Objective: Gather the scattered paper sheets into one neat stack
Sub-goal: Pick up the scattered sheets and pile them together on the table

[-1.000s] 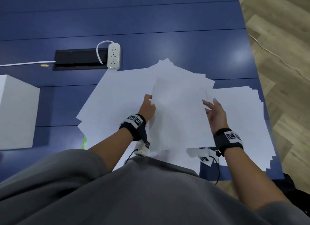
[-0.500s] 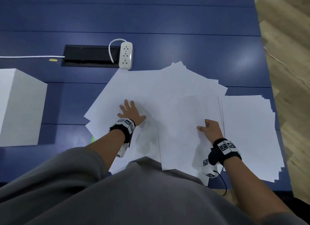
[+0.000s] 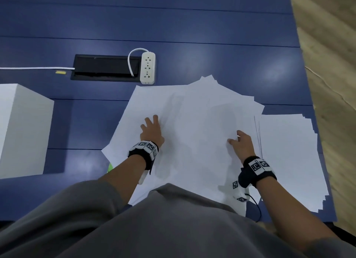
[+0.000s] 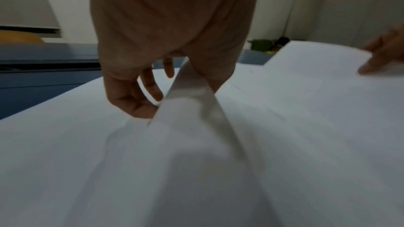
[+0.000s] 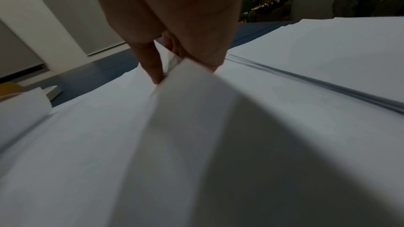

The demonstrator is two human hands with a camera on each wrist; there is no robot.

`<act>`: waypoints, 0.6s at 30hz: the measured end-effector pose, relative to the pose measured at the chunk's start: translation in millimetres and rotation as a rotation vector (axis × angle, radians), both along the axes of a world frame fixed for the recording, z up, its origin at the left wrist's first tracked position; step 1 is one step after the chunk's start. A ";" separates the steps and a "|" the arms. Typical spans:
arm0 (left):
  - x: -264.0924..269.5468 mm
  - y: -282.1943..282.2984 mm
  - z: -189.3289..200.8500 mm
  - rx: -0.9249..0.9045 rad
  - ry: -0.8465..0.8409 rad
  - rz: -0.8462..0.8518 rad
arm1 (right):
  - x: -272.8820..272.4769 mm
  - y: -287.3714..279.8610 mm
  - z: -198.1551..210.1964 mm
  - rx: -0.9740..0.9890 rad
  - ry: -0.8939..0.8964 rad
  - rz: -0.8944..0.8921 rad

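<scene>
White paper sheets (image 3: pixel 173 103) lie fanned over the blue table (image 3: pixel 192 36) in front of me. A more even pile (image 3: pixel 289 152) sits at the right, slightly staggered at its edges. Between my hands lies a top sheet (image 3: pixel 202 142). My left hand (image 3: pixel 151 128) rests on the papers with its fingers spread; in the left wrist view a raised paper edge (image 4: pixel 188 96) runs between the thumb and fingers of that hand (image 4: pixel 153 92). My right hand (image 3: pixel 240 142) pinches the sheet's right edge, and the paper (image 5: pixel 186 78) rises between the digits of that hand (image 5: pixel 170 61).
A white power strip (image 3: pixel 147 68) and a black cable recess (image 3: pixel 106 68) lie just beyond the papers. A white box (image 3: pixel 21 128) stands at the left. Something green (image 3: pixel 110 167) peeks from under the left sheets. The table's right edge borders wooden floor (image 3: pixel 327 84).
A second ago both hands held a bundle of sheets raised off the table. It now lies flat on the pile, and my left hand has moved left and down onto the papers.
</scene>
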State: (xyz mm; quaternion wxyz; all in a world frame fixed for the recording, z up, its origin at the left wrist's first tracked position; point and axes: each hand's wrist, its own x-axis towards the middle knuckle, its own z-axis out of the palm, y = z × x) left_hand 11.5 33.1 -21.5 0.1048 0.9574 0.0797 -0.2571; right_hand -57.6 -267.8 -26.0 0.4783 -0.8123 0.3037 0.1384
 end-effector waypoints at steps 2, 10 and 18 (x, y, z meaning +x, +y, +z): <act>3.3 -0.4 11.6 -0.162 -0.018 0.074 | 4.7 2.9 3.1 0.018 -0.003 -0.009; -7.7 -42.7 63.4 -0.521 -0.099 -0.070 | 17.1 27.6 2.0 0.217 0.058 -0.081; -39.1 -89.2 42.3 -0.524 0.159 -0.273 | 13.1 51.4 27.9 0.665 0.016 -0.125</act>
